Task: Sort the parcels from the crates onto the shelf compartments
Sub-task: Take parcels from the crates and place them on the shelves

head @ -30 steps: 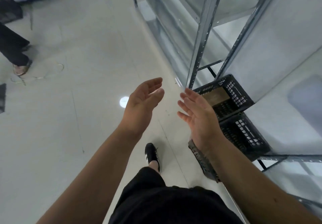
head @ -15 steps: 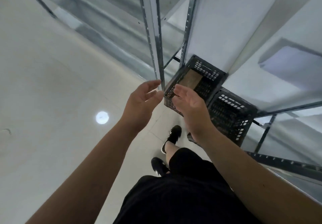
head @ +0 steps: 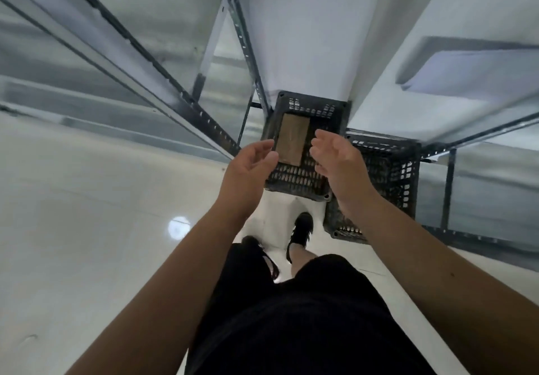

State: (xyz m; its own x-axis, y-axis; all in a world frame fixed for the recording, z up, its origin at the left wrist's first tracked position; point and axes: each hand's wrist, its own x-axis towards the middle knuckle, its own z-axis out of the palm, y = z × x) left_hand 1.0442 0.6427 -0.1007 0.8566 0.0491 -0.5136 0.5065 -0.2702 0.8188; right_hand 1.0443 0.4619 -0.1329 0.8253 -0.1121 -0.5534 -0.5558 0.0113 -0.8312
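A brown cardboard parcel (head: 292,139) lies flat inside a black perforated crate (head: 297,181) on the floor at the foot of the metal shelf (head: 294,39). A second black crate (head: 388,176) stands right beside it, partly behind my right arm. My left hand (head: 248,167) and my right hand (head: 339,160) hover above the first crate, palms facing each other, fingers relaxed, holding nothing. The parcel shows in the gap between them.
A grey flat parcel (head: 472,68) lies on a shelf board at the upper right. Shelf uprights and crossbars (head: 204,118) run along the left. My two feet in black shoes (head: 302,229) stand on the glossy tiled floor (head: 87,214) just before the crates.
My view has swung right and down, so the crates now sit straight ahead below my hands. Both hands have stayed raised and empty, now over the crate with the brown parcel.
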